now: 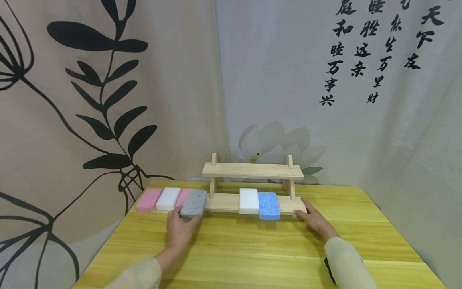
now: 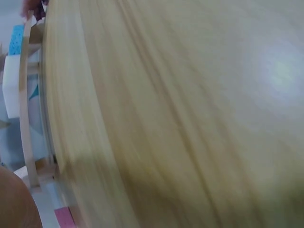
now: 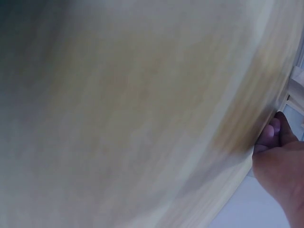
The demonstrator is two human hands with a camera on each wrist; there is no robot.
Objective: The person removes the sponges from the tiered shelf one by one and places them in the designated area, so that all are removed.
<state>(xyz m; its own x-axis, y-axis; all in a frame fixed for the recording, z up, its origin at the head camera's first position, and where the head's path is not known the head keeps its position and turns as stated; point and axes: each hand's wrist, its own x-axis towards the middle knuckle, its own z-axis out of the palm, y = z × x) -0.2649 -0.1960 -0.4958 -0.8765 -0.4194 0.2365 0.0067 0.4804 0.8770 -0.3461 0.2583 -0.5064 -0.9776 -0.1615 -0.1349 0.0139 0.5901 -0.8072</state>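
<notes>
In the head view the left hand (image 1: 180,229) holds a grey sponge (image 1: 194,204) between thumb and fingers, at the left end of a two-tier wooden rack (image 1: 223,202). The right hand (image 1: 315,218) grips the right end of the rack's lower shelf. On that shelf a white sponge (image 1: 249,201) and a blue sponge (image 1: 268,205) lie side by side. The left wrist view shows part of the left hand (image 2: 18,202) at the lower left edge; its fingertips are out of frame. In the right wrist view the right hand (image 3: 282,159) has its fingers bent at the rack's end.
Left of the rack lie a pink sponge (image 1: 149,199), a white sponge (image 1: 168,198) and another pink sponge (image 1: 183,196), partly behind the grey one. The rack's upper shelf (image 1: 252,170) stands behind the lower. A printed curtain hangs behind the wooden table (image 1: 252,253).
</notes>
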